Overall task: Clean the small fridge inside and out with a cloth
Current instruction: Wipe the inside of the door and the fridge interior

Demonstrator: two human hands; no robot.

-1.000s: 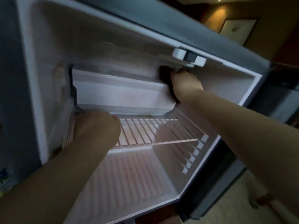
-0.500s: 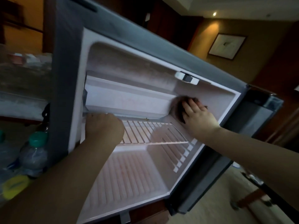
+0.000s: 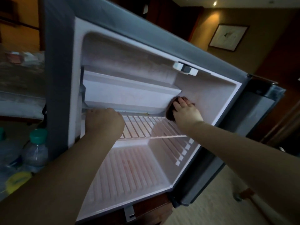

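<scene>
Interior cleaning was in progress. The small fridge point(image 3: 60, 82) stood with its opening facing the person and its door point(image 3: 259, 111) swung away on the right side.

The dark cloth point(image 3: 169, 112) lay bunched against the right inner wall, just above the back right corner of the wire shelf point(image 3: 146, 127) and beside the end of the freezer flap point(image 3: 129, 95). The right hand point(image 3: 186, 112) lay flat over it, fingers point(image 3: 180, 103) extended and pressing it to the wall.

The left hand point(image 3: 103, 122) sat at the shelf's front left. Its fingers were turned out of view, so whether it gripped anything could not be determined.

Assessment: the cloth appeared soft, light and limp. It would conform to corners but creep under a flat palm on smooth plastic, and is best gathered at its middle. As wadded it showed no definite long axis. The exposed part ran up and down the wall, from the fingertips toward the shelf.
</scene>
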